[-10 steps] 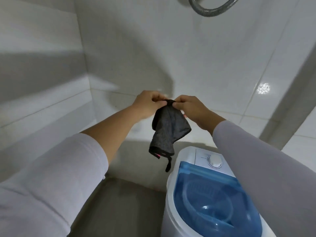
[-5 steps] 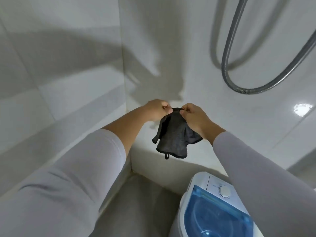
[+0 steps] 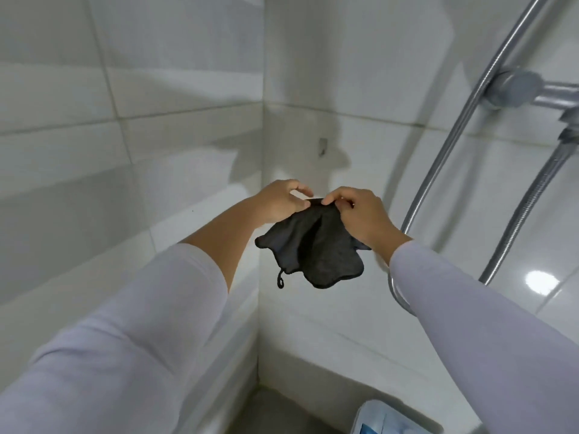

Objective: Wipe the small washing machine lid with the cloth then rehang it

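Left hand [image 3: 279,200]: pinching the top hem of the dark grey cloth [image 3: 313,249] between thumb and fingers, other fingers lifting loose above it.
Right hand [image 3: 357,214]: closing on the same hem just beside the left, fingertips nearly touching it.
Cloth: hanging slack below both hands, fanning out in folds; being held by its upper edge, probably so the hem stays stretched flat for hooking.
Hanging loop [image 3: 280,280]: dangling at the cloth's lower left corner, well below the left hand, not being held by either.
Wall hook [image 3: 322,147]: sitting on the tile above and slightly beyond both hands, near the corner; nothing hanging on it yet.
Shower hose [image 3: 445,151]: curving down to the right of the right hand, clear of the cloth.
Washing machine [image 3: 388,418]: showing only as a white-and-blue corner far below the right forearm.
Step, judged: wiping apparently finishing, rehanging beginning; loop likely needing to be brought up first.
Change from half a second back: view tilting upward, hook and shower mixer [image 3: 517,89] now showing, machine dropping almost out of frame; hands rising toward the hook, same two-handed pinch continuing, cloth spreading wider.
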`<state>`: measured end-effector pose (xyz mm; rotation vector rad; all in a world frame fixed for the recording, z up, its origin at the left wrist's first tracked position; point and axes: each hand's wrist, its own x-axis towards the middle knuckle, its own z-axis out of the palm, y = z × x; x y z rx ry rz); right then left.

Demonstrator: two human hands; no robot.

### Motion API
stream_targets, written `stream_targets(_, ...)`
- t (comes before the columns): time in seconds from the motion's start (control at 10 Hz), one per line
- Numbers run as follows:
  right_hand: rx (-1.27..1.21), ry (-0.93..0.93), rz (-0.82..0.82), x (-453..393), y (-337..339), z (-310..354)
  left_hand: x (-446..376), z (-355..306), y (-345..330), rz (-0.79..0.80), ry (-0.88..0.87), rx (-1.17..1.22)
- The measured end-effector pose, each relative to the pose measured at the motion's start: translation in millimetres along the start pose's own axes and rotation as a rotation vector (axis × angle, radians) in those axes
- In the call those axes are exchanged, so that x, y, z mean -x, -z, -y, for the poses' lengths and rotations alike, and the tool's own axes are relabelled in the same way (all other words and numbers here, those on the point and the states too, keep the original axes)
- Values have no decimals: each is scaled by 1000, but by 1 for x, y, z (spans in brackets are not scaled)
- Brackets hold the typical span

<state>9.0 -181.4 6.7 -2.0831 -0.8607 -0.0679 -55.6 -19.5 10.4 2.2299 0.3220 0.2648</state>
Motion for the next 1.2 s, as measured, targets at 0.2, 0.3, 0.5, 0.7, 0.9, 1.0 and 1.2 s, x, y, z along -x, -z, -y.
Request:
stream_targets(0.2, 199, 48, -147, -54, 15, 37, -46, -32, 37, -333, 2, 106)
stream_targets(0.3, 268, 32, -147, -75, 13, 42, -69, -41, 39, -462, -4, 125)
stream_targets(0.5, 419, 2, -163, -103, 1, 29, -104, -35, 28, -511, -1, 147)
stream_targets(0.7, 453, -25, -215, -102, -18, 7, -115, -20, 9, -520, 96, 170)
stream_targets(0.9, 182, -104, -191, -97, -33, -3, -111, -16, -16, -446, 243, 314)
stream_targets(1.0, 108, -147, -131, -95, -35, -9, -103, -17, -28, -446, 234, 335)
stream_targets(1.2, 127, -232, -58, -41, -26, -37, -66, 11, -57, -686, 206, 324)
